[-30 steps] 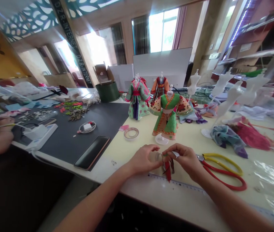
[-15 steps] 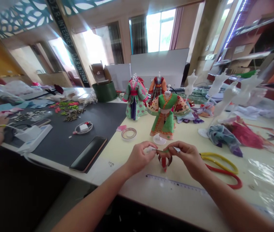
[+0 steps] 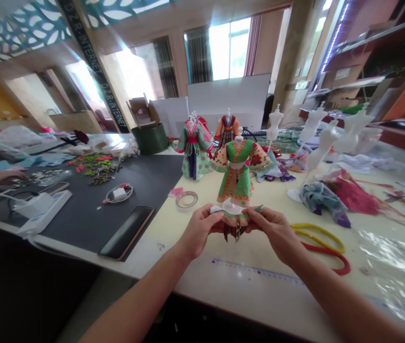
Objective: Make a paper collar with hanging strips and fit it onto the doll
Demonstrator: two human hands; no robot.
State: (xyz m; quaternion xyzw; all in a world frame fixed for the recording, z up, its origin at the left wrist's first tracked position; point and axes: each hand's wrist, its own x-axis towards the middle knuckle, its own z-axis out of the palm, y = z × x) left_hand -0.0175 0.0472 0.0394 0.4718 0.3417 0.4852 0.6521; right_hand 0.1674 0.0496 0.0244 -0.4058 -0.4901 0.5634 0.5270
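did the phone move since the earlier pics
No. Judged against the tape roll, the phone keeps its place on the dark mat; only the view shifted.

Phone point(image 3: 126, 233): smooth, glossy black screen. Dark mat point(image 3: 152, 177): matt surface. Scissor handles point(image 3: 334, 267): smooth, red and yellow, plastic-looking. Dressed figure point(image 3: 237, 171): printed cloth garment. Bare mannequin point(image 3: 275, 125): smooth white surface. Clear sheet point(image 3: 391, 267): glossy, crinkled plastic.

A small strip of cloth point(image 3: 236, 219), pale with a green upper edge and dark red pieces hanging below, is stretched between two hands above the cream worktop point(image 3: 174, 233).
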